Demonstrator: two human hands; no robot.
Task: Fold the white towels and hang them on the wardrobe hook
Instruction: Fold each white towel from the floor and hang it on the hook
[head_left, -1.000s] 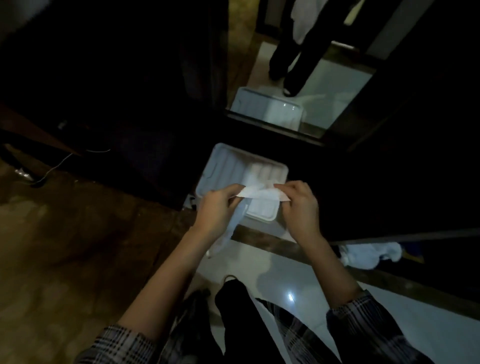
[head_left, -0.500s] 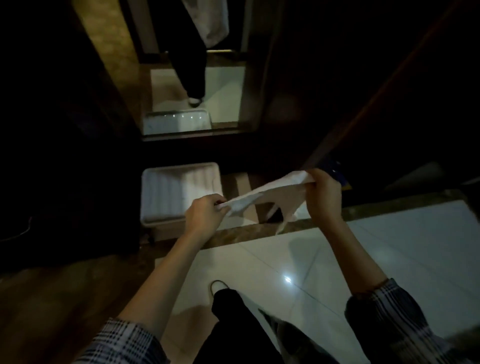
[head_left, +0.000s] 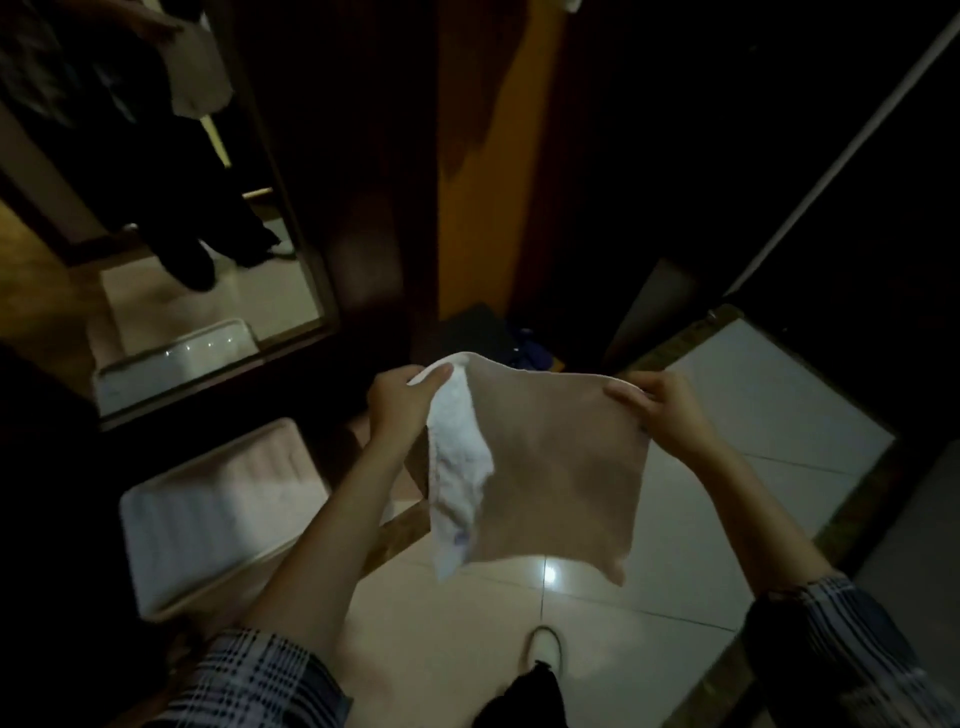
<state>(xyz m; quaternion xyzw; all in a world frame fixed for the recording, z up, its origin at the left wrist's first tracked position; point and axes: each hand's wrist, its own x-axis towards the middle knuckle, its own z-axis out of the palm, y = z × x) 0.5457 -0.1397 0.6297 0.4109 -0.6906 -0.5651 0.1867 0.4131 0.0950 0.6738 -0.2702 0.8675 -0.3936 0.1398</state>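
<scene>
Both hands hold one white towel (head_left: 550, 467) spread in the air over the tiled floor (head_left: 727, 493); left hand (head_left: 402, 402) pinches its far-left corner, where a flap hangs folded over; right hand (head_left: 667, 410) pinches the far-right corner; top edge runs left to right between them, equally near each; open room lies below; a white tray (head_left: 218, 509) sits at left.

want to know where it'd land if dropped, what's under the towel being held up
Below the white towel, held out by the left hand and right hand, pale glossy floor tiles show round its edges. The floor directly behind the cloth is covered.
</scene>
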